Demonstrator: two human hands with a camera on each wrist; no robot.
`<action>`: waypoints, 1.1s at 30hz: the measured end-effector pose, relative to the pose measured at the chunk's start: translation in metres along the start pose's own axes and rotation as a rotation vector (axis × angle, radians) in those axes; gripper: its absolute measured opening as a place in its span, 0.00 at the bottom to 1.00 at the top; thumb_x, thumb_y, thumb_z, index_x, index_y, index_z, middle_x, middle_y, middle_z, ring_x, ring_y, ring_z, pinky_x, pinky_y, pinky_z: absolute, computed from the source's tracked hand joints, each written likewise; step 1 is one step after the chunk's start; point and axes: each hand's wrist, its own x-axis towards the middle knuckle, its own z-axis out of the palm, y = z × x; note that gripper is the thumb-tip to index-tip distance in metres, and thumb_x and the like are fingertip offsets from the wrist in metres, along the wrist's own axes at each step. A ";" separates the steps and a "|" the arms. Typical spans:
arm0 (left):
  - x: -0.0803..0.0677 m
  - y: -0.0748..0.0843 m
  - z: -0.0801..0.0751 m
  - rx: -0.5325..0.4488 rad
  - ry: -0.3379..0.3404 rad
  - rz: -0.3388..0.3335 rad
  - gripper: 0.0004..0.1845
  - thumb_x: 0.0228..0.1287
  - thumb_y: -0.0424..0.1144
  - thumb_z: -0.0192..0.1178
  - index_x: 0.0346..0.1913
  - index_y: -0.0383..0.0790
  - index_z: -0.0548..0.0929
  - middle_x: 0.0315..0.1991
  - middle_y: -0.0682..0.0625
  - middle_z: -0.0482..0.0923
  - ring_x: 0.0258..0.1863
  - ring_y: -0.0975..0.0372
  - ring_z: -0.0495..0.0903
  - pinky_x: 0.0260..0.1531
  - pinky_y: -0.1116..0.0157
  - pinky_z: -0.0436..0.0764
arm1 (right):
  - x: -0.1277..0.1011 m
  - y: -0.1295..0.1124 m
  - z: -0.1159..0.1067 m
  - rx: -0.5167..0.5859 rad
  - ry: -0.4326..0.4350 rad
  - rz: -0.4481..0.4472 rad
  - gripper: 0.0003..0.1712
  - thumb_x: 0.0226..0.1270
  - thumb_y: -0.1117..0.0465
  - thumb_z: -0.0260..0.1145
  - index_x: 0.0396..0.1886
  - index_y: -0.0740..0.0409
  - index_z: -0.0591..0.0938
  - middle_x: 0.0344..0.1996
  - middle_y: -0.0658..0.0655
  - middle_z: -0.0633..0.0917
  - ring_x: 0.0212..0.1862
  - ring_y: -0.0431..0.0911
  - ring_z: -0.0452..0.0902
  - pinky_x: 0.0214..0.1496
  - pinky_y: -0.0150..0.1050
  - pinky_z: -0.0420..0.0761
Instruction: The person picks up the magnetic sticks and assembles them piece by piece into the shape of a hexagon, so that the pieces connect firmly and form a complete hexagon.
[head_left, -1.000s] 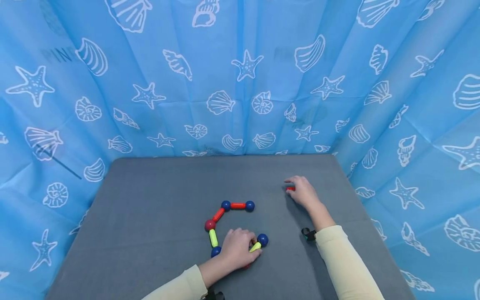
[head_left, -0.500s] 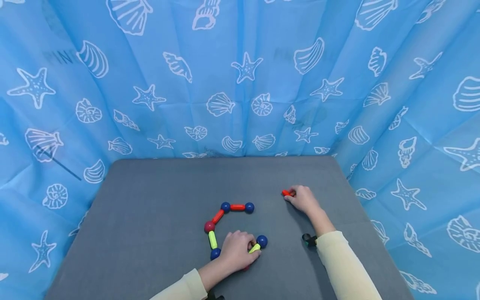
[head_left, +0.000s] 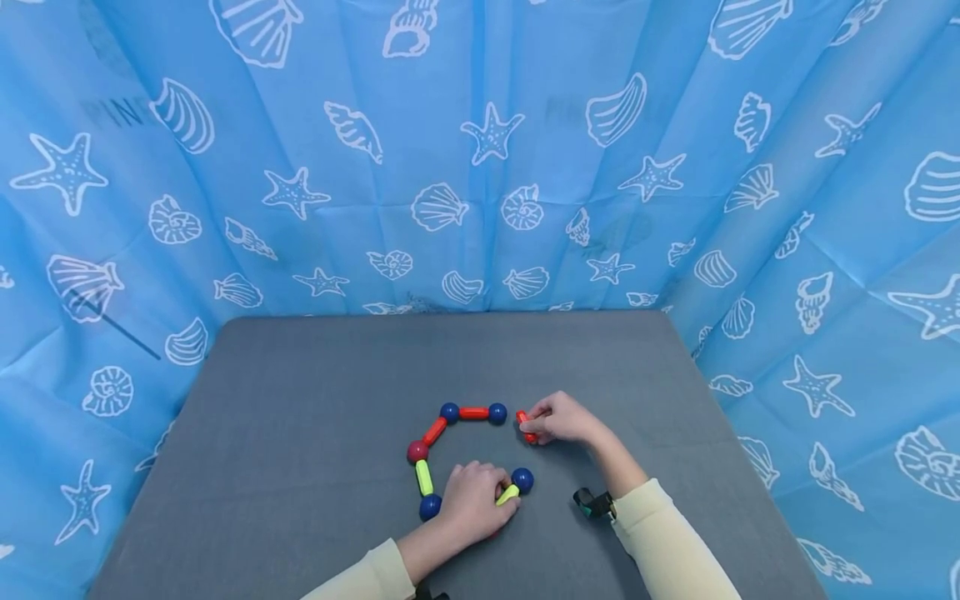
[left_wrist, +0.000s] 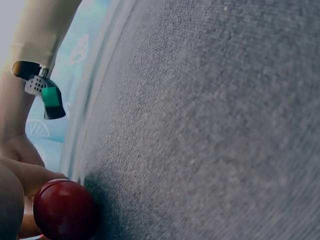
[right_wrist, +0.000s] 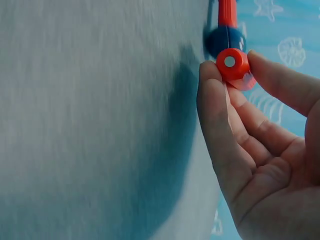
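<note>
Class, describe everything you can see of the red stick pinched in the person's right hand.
The red stick is a short, smooth, plastic-looking rod; the right wrist view shows a round end face with a small pale disc at its centre. The right hand pinches it between thumb and fingers. It is held just beside the blue ball at the end of the chain on the grey table; whether they touch cannot be told.

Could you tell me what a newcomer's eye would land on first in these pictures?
Probably the bright chain of rods and balls lying mid-table on the grey table, against the blue seashell curtain. The right hand pinches a red rod beside the chain's far blue ball, while the left hand rests on its near end.
</note>
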 end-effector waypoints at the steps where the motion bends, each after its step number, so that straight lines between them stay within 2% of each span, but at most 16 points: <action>1: -0.001 0.000 0.000 0.002 0.004 -0.004 0.15 0.59 0.55 0.71 0.41 0.49 0.89 0.21 0.61 0.69 0.25 0.65 0.66 0.30 0.65 0.64 | 0.001 -0.001 0.003 0.000 -0.017 0.002 0.12 0.66 0.58 0.72 0.39 0.64 0.87 0.30 0.55 0.87 0.30 0.44 0.85 0.38 0.42 0.86; 10: -0.005 0.003 0.003 0.005 0.010 -0.030 0.17 0.61 0.55 0.70 0.44 0.48 0.89 0.18 0.61 0.69 0.20 0.66 0.67 0.33 0.63 0.65 | 0.010 -0.010 0.016 0.024 -0.114 0.023 0.09 0.66 0.61 0.72 0.37 0.65 0.87 0.28 0.55 0.87 0.31 0.44 0.84 0.38 0.43 0.87; 21: -0.003 0.001 0.003 0.004 0.033 -0.025 0.16 0.61 0.55 0.70 0.44 0.49 0.89 0.18 0.62 0.70 0.20 0.67 0.67 0.33 0.63 0.66 | 0.018 -0.012 0.017 0.011 -0.137 0.067 0.08 0.65 0.61 0.72 0.35 0.64 0.87 0.27 0.53 0.85 0.30 0.43 0.85 0.38 0.42 0.86; 27: 0.001 0.004 0.002 0.035 0.084 -0.052 0.16 0.60 0.54 0.70 0.44 0.49 0.90 0.22 0.62 0.75 0.22 0.67 0.67 0.38 0.58 0.74 | 0.013 -0.013 0.020 0.026 -0.132 0.091 0.08 0.64 0.60 0.74 0.35 0.62 0.88 0.28 0.54 0.86 0.29 0.43 0.85 0.37 0.41 0.86; 33: 0.001 0.007 0.003 0.015 0.106 -0.083 0.17 0.59 0.54 0.72 0.45 0.48 0.90 0.27 0.59 0.82 0.23 0.67 0.70 0.39 0.57 0.75 | 0.008 -0.009 0.021 0.011 -0.132 0.097 0.08 0.63 0.58 0.75 0.33 0.60 0.89 0.27 0.54 0.87 0.28 0.44 0.85 0.35 0.42 0.86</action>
